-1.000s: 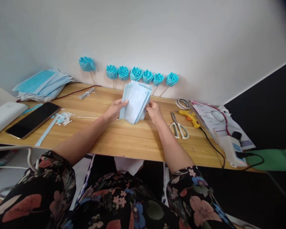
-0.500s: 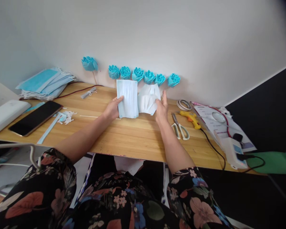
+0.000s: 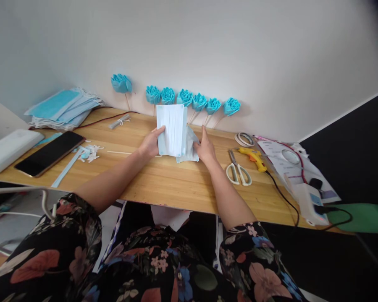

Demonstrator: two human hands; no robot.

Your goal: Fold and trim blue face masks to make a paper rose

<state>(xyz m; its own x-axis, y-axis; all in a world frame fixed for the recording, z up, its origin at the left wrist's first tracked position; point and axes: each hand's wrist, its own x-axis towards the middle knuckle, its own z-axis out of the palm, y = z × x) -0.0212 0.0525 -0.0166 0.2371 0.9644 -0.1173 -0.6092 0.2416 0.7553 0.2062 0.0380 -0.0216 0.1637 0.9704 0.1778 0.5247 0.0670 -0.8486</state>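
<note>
My left hand (image 3: 150,142) grips the left edge of a pale pleated face mask (image 3: 170,130), thumb on its near face, held up over the table. The mask has no ear loops that I can see. A second whitish mask sheet (image 3: 191,144) shows partly behind it, lower and to the right. My right hand (image 3: 205,147) pinches that sheet by its right edge, index finger pointing upward. Behind the masks, several blue mask-fabric flowers (image 3: 185,97) on thin sticks lean against the wall. A thin wooden stick (image 3: 118,152) lies left of my hands.
On the left are a stack of masks (image 3: 61,107), a phone (image 3: 50,153), a white box-like device (image 3: 12,150) and white scraps (image 3: 90,152). On the right lie scissors (image 3: 238,170), a yellow glue gun (image 3: 253,158), tape rolls (image 3: 244,139), printed paper (image 3: 279,157) and a power strip (image 3: 311,203).
My right hand has moved left and turned, bringing its mask sheet partly behind the one in my left hand. The view has shifted slightly.
</note>
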